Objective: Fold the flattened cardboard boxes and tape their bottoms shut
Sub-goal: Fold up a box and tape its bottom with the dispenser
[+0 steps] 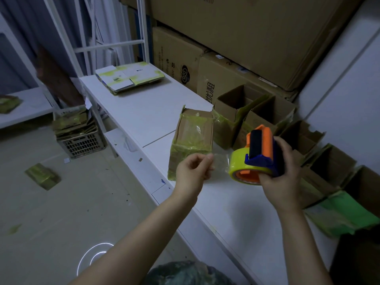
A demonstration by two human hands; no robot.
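The right hand [281, 173] grips a blue and orange tape dispenser [261, 149]. Its fingers curl round the far side, so most of them are hidden behind the body. The yellow tape roll [236, 165] sits in the dispenser just left of that hand's thumb. The left hand [193, 167] is curled, thumb and fingertips pinching the free end of a clear tape strip [221, 161] that runs between the 2 hands. The strip is nearly see-through and its edges are hard to make out. Just beyond the left hand a cardboard box [193, 136] lies on the white surface [144, 112], its upper face covered in glossy greenish tape; whether the strip touches it cannot be told. Beyond the right hand, open boxes [224, 112] stand in a row along the wall. The nearer ones are partly hidden by the dispenser and the right forearm, and the last is cut off at the right edge. Far beyond the left hand, at the far end of the surface, lies a stack of flattened boxes [129, 78]. Left of the left hand, down on the floor, a crate [82, 144] holds more flattened cardboard, dim and blurred. Large cartons [246, 38] tower behind, cut off at the top.
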